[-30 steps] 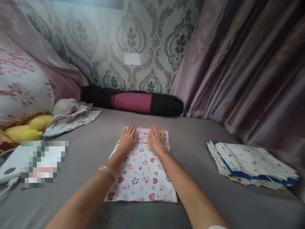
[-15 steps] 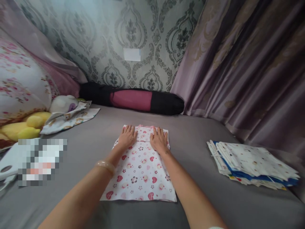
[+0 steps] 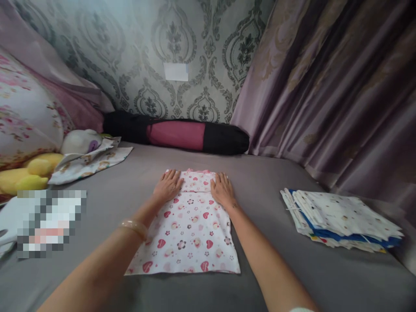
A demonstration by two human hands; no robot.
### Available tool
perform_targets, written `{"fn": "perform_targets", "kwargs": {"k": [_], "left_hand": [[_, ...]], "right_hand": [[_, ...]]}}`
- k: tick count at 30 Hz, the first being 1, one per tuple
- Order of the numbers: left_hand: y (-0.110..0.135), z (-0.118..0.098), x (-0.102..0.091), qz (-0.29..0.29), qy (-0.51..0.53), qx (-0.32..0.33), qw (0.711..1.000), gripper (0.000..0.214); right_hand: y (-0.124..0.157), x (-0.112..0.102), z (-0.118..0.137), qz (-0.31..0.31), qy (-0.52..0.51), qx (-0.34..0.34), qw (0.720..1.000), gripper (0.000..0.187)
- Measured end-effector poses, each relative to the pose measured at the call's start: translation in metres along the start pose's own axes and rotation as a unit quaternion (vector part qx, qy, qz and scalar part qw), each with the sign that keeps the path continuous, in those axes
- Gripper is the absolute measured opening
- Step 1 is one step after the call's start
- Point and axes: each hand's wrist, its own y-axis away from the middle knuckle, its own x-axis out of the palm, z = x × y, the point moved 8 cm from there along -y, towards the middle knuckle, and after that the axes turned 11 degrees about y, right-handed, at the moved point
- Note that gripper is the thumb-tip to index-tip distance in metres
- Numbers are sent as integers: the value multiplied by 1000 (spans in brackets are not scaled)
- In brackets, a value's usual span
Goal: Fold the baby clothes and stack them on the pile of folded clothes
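A white cloth printed with red hearts and flowers lies flat on the grey bed sheet in front of me. Its far end is folded over into a narrow band. My left hand presses flat on the left end of that fold, fingers stretched out. My right hand lies flat on the fold's right end, fingers also stretched. A pale bangle sits on my left wrist. Neither hand holds anything.
A stack of folded cloths rests at the right. A black and pink bolster lies against the patterned wall. Plush toys, a floral pillow and a loose printed cloth crowd the left. Purple curtains hang at the right.
Both hands have slid apart along the fold, the left one leftward and the right one rightward, smoothing the cloth's far end.
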Motion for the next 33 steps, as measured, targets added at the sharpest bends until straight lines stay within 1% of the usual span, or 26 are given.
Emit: {"fn": "perform_targets", "kwargs": {"k": [6, 8, 10, 12, 13, 15, 17, 18, 20, 24, 28, 33], "left_hand": [[0, 1, 2, 8, 0, -8, 1000, 61], [0, 1, 2, 13, -2, -12, 1000, 61], [-2, -1, 0, 12, -14, -21, 1000, 59], [-4, -9, -5, 0, -34, -18, 999, 55], [-6, -16, -7, -8, -42, -2, 999, 53], [-8, -35, -10, -21, -42, 54, 997, 51], [-9, -50, -7, -20, -25, 108, 994, 50], [-10, -54, -4, -17, -16, 117, 993, 49], [-11, -53, 4, -7, -4, 112, 994, 50], [-13, -43, 15, 4, 4, 89, 996, 54], [-13, -41, 15, 7, 6, 83, 996, 54], [-11, -46, 12, 8, -5, 86, 996, 54]], "right_hand": [[-1, 0, 0, 1, 9, -3, 1000, 57], [-2, 0, -1, 17, 8, -4, 1000, 58], [-4, -2, -1, 35, 9, -3, 999, 57], [-6, -9, 4, 28, 14, -12, 999, 56], [-7, -13, 8, 15, 15, -22, 1000, 55], [-8, -21, 21, -12, 10, -55, 998, 52], [-7, -23, 35, -20, -2, -83, 996, 51], [-7, -22, 40, -17, -7, -90, 996, 51], [-6, -17, 45, -8, -13, -91, 996, 50], [-5, -9, 47, -5, -14, -79, 997, 50], [-4, -7, 46, -13, -7, -74, 997, 50], [-6, -7, 46, 11, -4, -73, 997, 51]]}}
